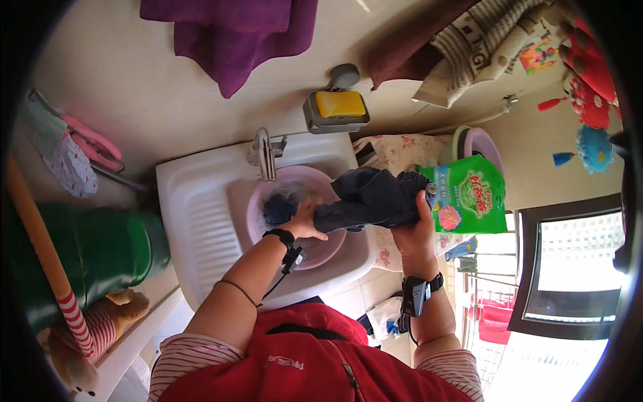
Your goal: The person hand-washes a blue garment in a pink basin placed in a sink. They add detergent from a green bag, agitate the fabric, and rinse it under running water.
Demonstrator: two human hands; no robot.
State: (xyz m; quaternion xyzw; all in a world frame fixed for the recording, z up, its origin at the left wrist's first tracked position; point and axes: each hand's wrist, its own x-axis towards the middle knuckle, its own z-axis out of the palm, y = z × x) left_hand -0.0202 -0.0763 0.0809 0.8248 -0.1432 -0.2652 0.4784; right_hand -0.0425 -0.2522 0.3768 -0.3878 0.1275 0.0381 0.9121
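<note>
A dark blue-grey pair of jeans (372, 201) with a metal button stretches between my hands over the sink's right side. My right hand (416, 231) is closed on the buttoned end, its thumb pointing up along the cloth. At the other end my left hand (307, 220) has the cloth between thumb and fingers, above a pink basin (326, 260). Sudsy water and more dark blue cloth (280, 206) are in the basin, partly hidden by my left hand. The basin stands in a white sink (201, 231) under a chrome tap (266, 157).
A green detergent bag (474, 194) stands on a flowered cloth (405, 149) just right of my right hand. Yellow soap (340, 104) sits in a wall dish. A purple towel (248, 40) hangs above. At left are a green rolled object (100, 248) and a wooden pole (37, 228).
</note>
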